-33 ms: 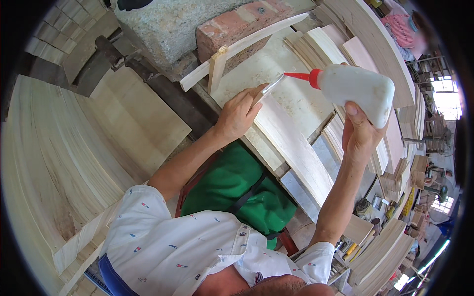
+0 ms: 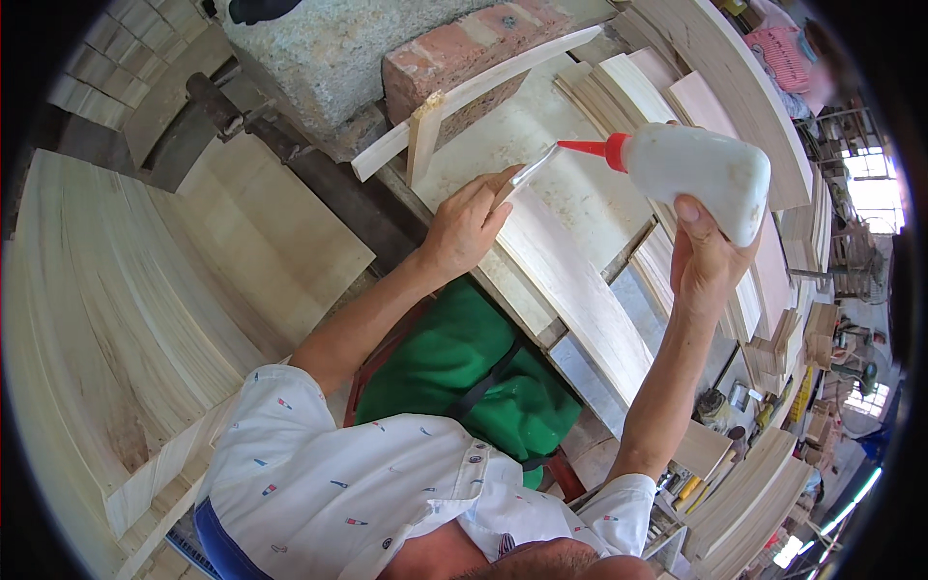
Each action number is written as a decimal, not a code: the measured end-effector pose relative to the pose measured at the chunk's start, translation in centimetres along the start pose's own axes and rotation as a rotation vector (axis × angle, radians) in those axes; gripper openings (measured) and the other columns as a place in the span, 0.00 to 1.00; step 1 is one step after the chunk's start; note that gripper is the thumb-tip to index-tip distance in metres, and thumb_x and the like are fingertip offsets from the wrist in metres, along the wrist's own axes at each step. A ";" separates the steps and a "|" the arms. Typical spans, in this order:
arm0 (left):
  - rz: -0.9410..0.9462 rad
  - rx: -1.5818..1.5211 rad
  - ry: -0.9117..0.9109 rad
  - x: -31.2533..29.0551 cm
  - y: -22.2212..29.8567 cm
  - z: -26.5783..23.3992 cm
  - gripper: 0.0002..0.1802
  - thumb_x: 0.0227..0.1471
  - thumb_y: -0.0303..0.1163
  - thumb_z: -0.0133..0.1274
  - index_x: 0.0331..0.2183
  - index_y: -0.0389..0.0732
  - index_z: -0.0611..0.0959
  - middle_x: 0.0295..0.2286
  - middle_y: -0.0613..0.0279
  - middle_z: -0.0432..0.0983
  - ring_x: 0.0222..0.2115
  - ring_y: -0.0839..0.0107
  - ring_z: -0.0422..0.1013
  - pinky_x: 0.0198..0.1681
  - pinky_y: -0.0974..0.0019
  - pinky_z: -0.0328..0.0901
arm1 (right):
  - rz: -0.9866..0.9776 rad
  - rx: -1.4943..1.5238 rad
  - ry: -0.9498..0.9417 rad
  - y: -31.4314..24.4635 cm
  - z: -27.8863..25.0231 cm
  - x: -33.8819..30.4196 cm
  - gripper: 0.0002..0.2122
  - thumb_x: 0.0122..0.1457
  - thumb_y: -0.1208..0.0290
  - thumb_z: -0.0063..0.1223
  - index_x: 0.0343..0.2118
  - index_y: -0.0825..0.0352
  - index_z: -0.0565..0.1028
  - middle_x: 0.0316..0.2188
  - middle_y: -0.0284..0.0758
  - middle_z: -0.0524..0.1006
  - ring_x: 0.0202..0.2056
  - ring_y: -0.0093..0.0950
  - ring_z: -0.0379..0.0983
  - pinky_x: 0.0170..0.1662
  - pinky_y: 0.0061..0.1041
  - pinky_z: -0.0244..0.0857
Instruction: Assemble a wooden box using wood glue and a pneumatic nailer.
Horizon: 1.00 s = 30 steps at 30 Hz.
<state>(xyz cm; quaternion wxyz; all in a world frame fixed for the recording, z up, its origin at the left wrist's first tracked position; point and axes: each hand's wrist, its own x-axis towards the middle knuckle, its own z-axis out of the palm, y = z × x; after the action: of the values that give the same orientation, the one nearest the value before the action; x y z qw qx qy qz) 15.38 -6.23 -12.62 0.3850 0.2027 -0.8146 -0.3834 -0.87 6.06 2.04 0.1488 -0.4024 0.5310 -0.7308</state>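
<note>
My right hand [image 2: 710, 253] is wrapped round a white glue bottle [image 2: 698, 174], tilted on its side. Its red nozzle [image 2: 592, 148] points left, and a white strand of glue [image 2: 543, 159] runs from its tip down to a small piece of wood [image 2: 505, 195]. Closed on that small piece is my left hand [image 2: 462, 227], which hides much of it; white glue lies along its upper edge. Just below the hands a long pale board [image 2: 575, 285] stretches along the worktable [image 2: 590, 208].
A brick [image 2: 464, 58] and a rough stone block [image 2: 309, 72] stand at the back, with a wooden strip [image 2: 483, 95] against the brick. Stacked boards [image 2: 638, 87] lie to the right, wide panels [image 2: 145, 300] to the left. Another person [image 2: 788, 63] is at the far right.
</note>
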 end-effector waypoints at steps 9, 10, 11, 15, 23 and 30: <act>-0.020 -0.013 -0.008 0.0 -0.2 0.2 0.13 0.51 0.28 0.52 0.36 0.29 0.73 0.31 0.44 0.71 0.32 0.48 0.70 0.35 0.56 0.64 | -0.074 -0.120 0.065 0.7 -1.2 1.2 0.32 0.41 0.82 0.65 0.51 0.68 0.63 0.42 0.39 0.72 0.46 0.32 0.69 0.50 0.34 0.65; -0.013 -0.007 -0.008 -0.1 -0.3 0.2 0.13 0.51 0.28 0.52 0.36 0.29 0.73 0.31 0.44 0.71 0.32 0.48 0.70 0.35 0.56 0.64 | -0.080 -0.113 0.068 0.8 -1.6 0.9 0.32 0.41 0.82 0.65 0.51 0.68 0.63 0.42 0.39 0.72 0.46 0.32 0.69 0.50 0.34 0.65; -0.035 -0.004 -0.021 -0.4 -0.4 0.3 0.15 0.50 0.28 0.53 0.38 0.29 0.72 0.32 0.45 0.71 0.33 0.49 0.70 0.37 0.56 0.64 | -0.065 -0.089 0.120 0.7 -2.4 0.4 0.30 0.43 0.81 0.63 0.51 0.69 0.62 0.43 0.40 0.71 0.47 0.33 0.69 0.50 0.35 0.66; -0.124 -0.034 -0.025 -1.7 0.7 -0.7 0.27 0.46 0.26 0.56 0.49 0.34 0.68 0.45 0.46 0.66 0.46 0.50 0.65 0.48 0.59 0.61 | 0.013 0.097 0.313 -1.2 -6.7 -3.6 0.26 0.51 0.76 0.56 0.52 0.74 0.62 0.45 0.44 0.71 0.48 0.35 0.69 0.50 0.39 0.66; 0.225 -0.246 -0.306 -7.4 7.4 3.9 0.34 0.41 0.30 0.61 0.51 0.37 0.67 0.48 0.51 0.61 0.50 0.55 0.60 0.53 0.59 0.56 | -0.073 0.325 0.743 -12.6 -18.8 -19.4 0.29 0.55 0.73 0.55 0.57 0.74 0.55 0.56 0.48 0.61 0.57 0.45 0.57 0.63 0.47 0.45; 0.501 -0.436 -0.781 -9.4 16.2 15.5 0.49 0.37 0.39 0.65 0.57 0.36 0.58 0.55 0.49 0.55 0.55 0.52 0.53 0.58 0.57 0.51 | -0.183 -0.088 0.967 -17.2 -25.1 -29.6 0.25 0.54 0.68 0.55 0.54 0.70 0.62 0.50 0.44 0.69 0.52 0.41 0.65 0.58 0.47 0.56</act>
<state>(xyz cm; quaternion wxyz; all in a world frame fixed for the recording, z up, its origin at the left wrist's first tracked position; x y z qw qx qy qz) 8.57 17.00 -10.75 0.1655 -0.2422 -0.8224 -0.4875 2.73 48.37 1.93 -0.1968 -0.0679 0.5321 -0.8206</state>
